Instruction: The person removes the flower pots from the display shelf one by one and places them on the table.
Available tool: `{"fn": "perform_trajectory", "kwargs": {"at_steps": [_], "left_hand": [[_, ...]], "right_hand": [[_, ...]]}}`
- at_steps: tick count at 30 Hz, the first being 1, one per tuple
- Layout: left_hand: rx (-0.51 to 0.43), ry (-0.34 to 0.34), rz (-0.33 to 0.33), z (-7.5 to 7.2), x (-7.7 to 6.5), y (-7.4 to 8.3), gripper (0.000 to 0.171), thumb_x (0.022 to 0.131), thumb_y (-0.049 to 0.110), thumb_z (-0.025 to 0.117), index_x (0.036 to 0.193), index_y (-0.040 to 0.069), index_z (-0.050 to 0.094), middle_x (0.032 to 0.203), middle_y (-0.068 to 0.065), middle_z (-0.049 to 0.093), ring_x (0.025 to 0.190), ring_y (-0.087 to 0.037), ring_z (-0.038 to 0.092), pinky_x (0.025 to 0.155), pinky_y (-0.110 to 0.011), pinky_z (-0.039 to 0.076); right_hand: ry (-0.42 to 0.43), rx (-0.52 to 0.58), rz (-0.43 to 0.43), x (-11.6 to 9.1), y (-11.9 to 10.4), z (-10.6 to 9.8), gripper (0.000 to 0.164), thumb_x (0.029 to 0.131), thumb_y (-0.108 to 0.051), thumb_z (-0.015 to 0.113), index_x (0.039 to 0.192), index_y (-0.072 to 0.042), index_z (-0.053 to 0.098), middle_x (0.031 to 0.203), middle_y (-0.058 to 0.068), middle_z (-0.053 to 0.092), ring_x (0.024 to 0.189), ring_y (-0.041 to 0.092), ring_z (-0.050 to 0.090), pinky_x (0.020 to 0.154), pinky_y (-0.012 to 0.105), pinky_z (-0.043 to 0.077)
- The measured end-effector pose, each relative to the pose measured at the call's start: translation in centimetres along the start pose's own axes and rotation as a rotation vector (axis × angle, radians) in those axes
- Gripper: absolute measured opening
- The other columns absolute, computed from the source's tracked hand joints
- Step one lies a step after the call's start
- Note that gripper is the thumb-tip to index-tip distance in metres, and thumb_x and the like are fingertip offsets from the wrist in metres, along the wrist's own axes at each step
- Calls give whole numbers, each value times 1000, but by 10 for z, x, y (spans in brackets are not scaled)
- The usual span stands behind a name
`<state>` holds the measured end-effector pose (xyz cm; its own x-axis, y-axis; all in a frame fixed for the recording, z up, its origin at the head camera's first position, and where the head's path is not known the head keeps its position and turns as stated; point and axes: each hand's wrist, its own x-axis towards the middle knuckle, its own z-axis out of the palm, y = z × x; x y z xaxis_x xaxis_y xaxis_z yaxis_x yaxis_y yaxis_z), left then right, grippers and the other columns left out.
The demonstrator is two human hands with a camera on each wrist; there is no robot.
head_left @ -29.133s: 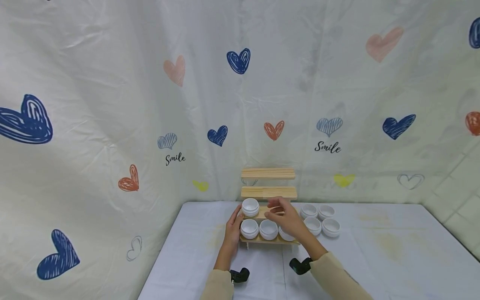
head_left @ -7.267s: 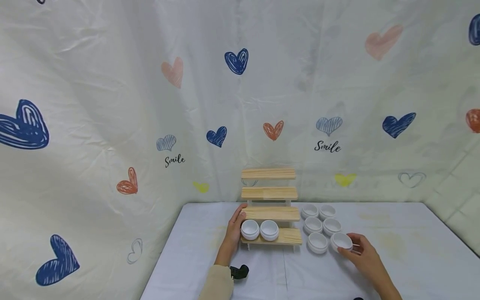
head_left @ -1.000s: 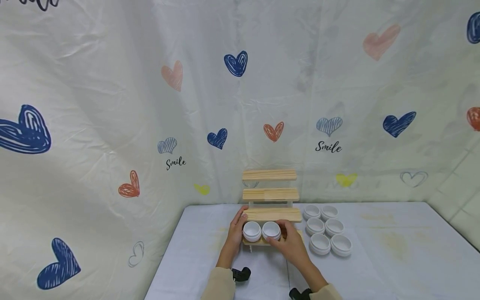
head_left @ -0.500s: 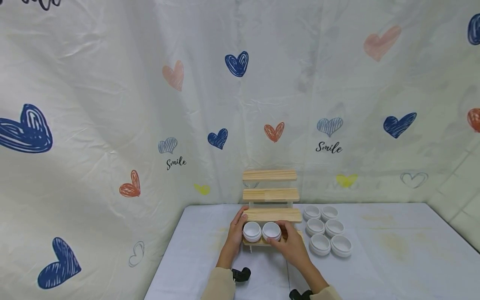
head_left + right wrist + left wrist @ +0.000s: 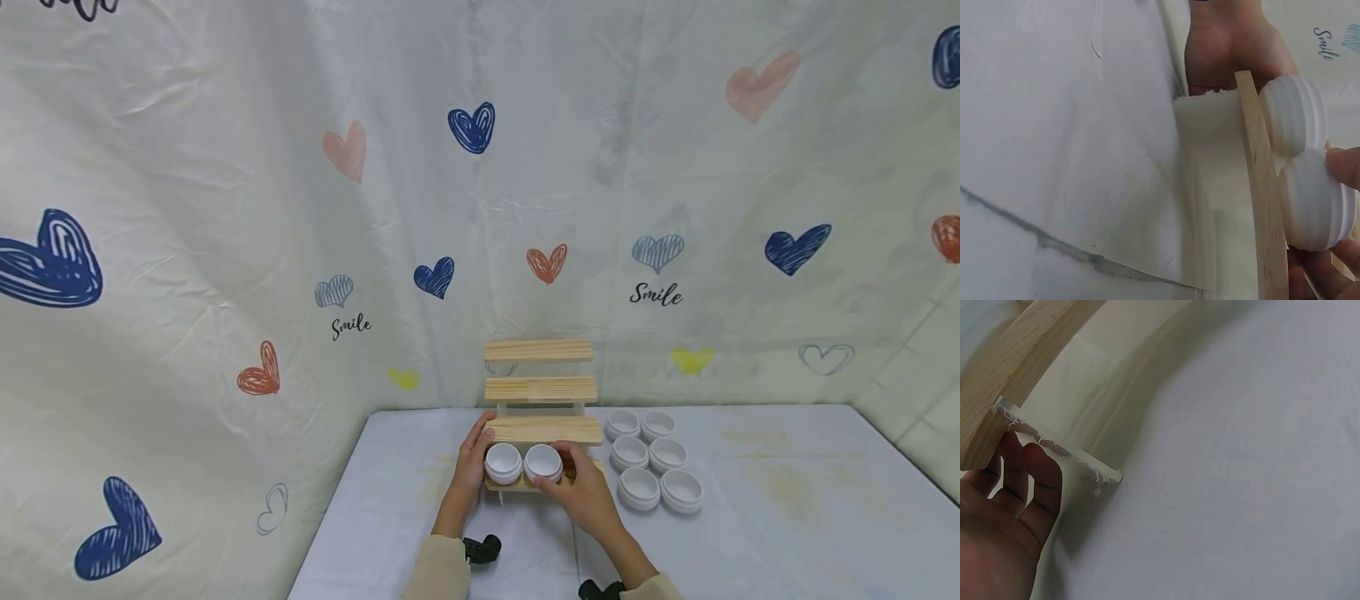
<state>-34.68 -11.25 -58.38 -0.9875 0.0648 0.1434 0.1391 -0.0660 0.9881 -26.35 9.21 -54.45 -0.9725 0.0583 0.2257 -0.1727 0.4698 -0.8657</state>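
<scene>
A tiered wooden stand (image 5: pixel 547 429) with pale plank steps is at the back of the table. My left hand (image 5: pixel 471 460) grips its left side; in the left wrist view the fingers (image 5: pixel 1044 478) curl at the end of a plank. Two small white ribbed bowls, a left bowl (image 5: pixel 503 463) and a right bowl (image 5: pixel 542 461), sit side by side on the lowest step. My right hand (image 5: pixel 583 492) pinches the right bowl, thumb at the front and fingers at its right side. The right wrist view shows this bowl (image 5: pixel 1313 203) against the plank, touching or nearly touching the other.
Several more white bowls stand in two rows right of the stand, such as one nearest the front (image 5: pixel 682 492). A white cloth covers the table (image 5: pixel 765 533). Behind it hangs a heart-printed curtain (image 5: pixel 585 192).
Earlier, bowls stood on two steps; now two remain on the lowest. The group at right grew from four to several. My right hand came from there to the right bowl, and stays nearly still.
</scene>
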Motion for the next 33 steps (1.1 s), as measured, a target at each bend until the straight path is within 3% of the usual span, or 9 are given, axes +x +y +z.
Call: {"fn": "perform_trajectory", "kwargs": {"at_steps": [6,24,33], "left_hand": [[1,1,7,0,-1,0,48,106,40,52,151,23,51,160,-3,46,152,-28,35,126,-54,23],[7,-2,13,0,-1,3,50,106,39,51,152,19,50,159,-4,47,152,-28,35,127,-53,22],[-11,-3,15,1,0,3,49,106,39,53,151,20,51,159,-1,48,151,-24,36,126,-50,22]], "right_hand": [[-2,3,0,-1,0,0,62,80,-25,89,132,-10,59,125,8,69,118,23,64,101,43,50],[2,44,-25,-4,5,-2,61,79,-23,90,131,-11,60,122,6,70,113,20,64,95,34,52],[-6,74,-15,-7,3,-5,59,79,-21,89,129,-12,60,122,7,69,111,20,64,93,37,55]]}}
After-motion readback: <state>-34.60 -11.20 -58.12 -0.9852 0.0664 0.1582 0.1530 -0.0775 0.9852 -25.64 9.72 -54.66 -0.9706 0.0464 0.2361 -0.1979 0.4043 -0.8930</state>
